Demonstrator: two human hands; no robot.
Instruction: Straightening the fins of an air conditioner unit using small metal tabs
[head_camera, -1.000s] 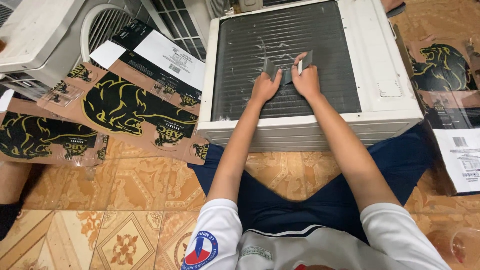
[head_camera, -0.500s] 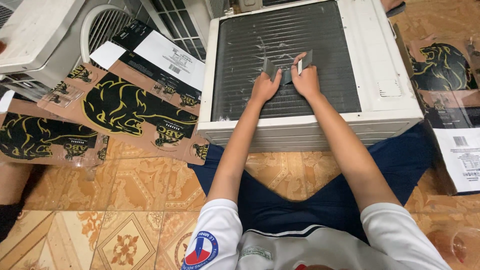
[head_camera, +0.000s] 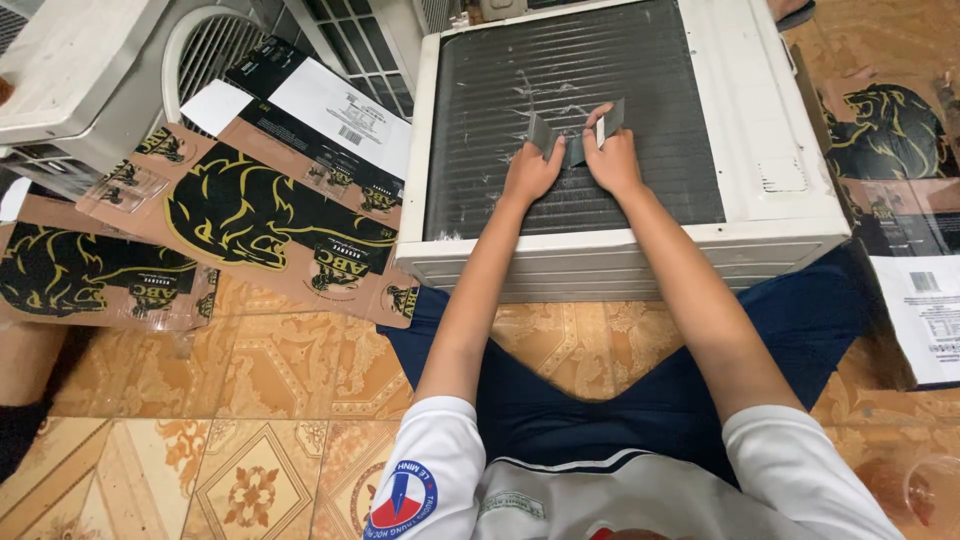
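Observation:
A white air-conditioner unit (head_camera: 760, 130) lies flat on the floor with its dark finned coil (head_camera: 480, 110) facing up. Both my hands rest on the middle of the coil. My left hand (head_camera: 530, 172) and my right hand (head_camera: 612, 160) together hold a flat grey tool with several blades, a fin comb (head_camera: 572, 138), pressed against the fins. Pale scratch marks run across the fins just above the tool. I sit on the floor with my legs in dark blue shorts under the unit's near edge.
Flattened brown cardboard boxes with black and yellow prints (head_camera: 250, 210) lie left of the unit, and another (head_camera: 900, 120) to its right. A second white unit with a round fan grille (head_camera: 210, 50) stands at the upper left. The floor is patterned orange tile (head_camera: 250, 400).

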